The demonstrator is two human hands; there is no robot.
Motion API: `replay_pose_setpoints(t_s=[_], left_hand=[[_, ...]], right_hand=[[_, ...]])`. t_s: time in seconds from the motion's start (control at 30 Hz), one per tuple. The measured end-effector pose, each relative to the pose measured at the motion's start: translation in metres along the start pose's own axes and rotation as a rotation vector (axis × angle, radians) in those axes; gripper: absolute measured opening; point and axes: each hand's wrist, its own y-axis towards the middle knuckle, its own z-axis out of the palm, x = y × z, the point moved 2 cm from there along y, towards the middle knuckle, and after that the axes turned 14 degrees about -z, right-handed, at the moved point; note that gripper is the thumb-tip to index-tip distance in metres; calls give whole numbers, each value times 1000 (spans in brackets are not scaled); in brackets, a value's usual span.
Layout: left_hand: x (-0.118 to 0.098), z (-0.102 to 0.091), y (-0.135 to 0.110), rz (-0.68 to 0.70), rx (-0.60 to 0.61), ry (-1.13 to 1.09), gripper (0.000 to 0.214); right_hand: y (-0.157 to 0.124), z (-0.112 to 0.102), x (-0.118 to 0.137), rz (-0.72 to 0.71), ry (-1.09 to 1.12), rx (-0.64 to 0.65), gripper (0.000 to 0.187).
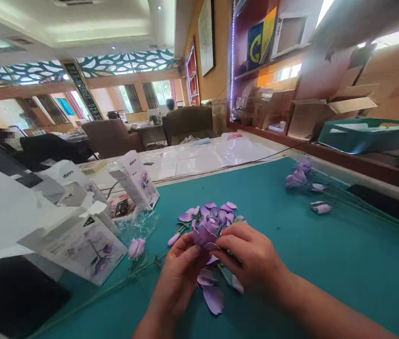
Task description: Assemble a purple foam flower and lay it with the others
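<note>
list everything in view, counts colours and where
table cover: one, teal, under the work
flower head: one, lilac, between the hands
loose petals: many, lilac, heaped around the hands
single bud: one, lilac, left of the hands
far buds: two, lilac, table's right side
flower cluster: one, lilac, table's far right
printed packets: three, white and grey, table's left side
plastic wrap: one, clear, beside the packets
armchairs: two, brown, background
tray: one, teal, right, beyond the table
left hand: under the flower head
right hand: gripping the flower head
</note>
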Motion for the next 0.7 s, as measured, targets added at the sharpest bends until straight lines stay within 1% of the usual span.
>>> replay_pose_setpoints(t_s=[0.13,0.27,0.3,0.37,0.43,0.5,0.53,0.63,0.7], left_hand=[[2,0,0,14,0,14,30],[2,-2,-1,19,-28,30,34],[0,-3,-1,27,-40,26,36],[-3,-5,-1,46,-61,13,39],[-8,-7,-1,51,-72,8,38],[-12,-9,-2,58,-71,1,36],[-14,-10,-2,66,-66,-9,35],[-19,-12,-3,93,-39,-51,36],[-20,-12,-4,103,-16,-73,38]], right_hand=[[3,0,3,-7,2,12,22],[7,-10,0,8,113,4,32],[7,-13,-3,32,137,-1,32],[8,-19,-10,115,154,6,27],[7,-21,-17,201,141,55,21],[3,-16,-21,229,142,166,16],[1,-11,-20,214,150,246,14],[-5,7,-9,91,193,558,8],[-8,17,1,17,204,738,3]])
